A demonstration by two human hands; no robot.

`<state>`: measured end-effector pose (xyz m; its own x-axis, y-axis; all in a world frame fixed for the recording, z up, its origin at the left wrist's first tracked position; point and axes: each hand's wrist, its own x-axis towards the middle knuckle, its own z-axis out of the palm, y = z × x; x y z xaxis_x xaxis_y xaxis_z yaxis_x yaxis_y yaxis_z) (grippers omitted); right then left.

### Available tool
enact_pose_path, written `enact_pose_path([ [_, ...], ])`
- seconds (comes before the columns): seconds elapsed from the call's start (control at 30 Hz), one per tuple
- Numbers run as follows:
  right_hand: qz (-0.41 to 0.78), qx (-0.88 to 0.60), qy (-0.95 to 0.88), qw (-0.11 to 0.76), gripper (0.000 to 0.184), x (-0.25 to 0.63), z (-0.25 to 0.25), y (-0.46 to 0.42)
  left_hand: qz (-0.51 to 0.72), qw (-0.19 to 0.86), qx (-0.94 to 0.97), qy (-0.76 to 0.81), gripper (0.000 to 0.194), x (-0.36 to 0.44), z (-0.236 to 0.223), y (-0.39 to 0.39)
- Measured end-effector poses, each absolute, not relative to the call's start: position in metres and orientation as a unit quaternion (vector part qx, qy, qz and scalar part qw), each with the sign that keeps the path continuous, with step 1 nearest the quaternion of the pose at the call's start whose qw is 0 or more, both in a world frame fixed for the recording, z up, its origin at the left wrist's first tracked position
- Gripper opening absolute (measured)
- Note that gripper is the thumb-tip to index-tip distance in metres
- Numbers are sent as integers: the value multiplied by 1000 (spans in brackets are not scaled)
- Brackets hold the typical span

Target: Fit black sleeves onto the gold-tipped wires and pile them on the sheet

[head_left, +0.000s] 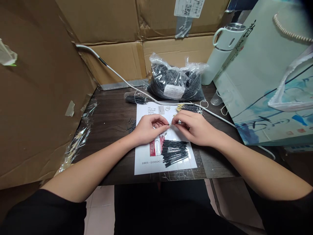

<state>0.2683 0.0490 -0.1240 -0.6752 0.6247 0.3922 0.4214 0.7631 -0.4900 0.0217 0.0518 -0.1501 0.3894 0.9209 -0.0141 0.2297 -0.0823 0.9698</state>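
My left hand (150,129) is closed in a pinch above the printed paper sheet (141,166). Facing it, my right hand (195,127) pinches a thin black rod (180,122), and the fingertips of both hands almost meet at its end. Whatever sits between my left fingertips is too small to make out. Just below the hands, a pile of thin black rods (174,151) lies side by side on the sheet. Behind my right hand is a bundle of black rods with gold tips (189,108). Short black pieces (131,125) lie left of my left hand.
At the back stands a clear bag of black parts (177,81), beside a clear tube of rods (134,97). A white cable (117,74) crosses the dark table (110,130). A pale bottle (218,55) and a large paper bag (264,81) stand right; cardboard (36,98) walls the left.
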Motion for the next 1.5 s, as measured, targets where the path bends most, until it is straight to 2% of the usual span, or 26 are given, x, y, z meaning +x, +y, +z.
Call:
enact_pose_path([
  [0.8, 173, -285, -901, 277, 16, 268, -127, 50, 328, 506, 667, 438, 23, 22, -150, 51],
  [1.5, 187, -282, -887, 314, 15, 266, -130, 47, 324, 490, 684, 432, 16, 23, -147, 49],
])
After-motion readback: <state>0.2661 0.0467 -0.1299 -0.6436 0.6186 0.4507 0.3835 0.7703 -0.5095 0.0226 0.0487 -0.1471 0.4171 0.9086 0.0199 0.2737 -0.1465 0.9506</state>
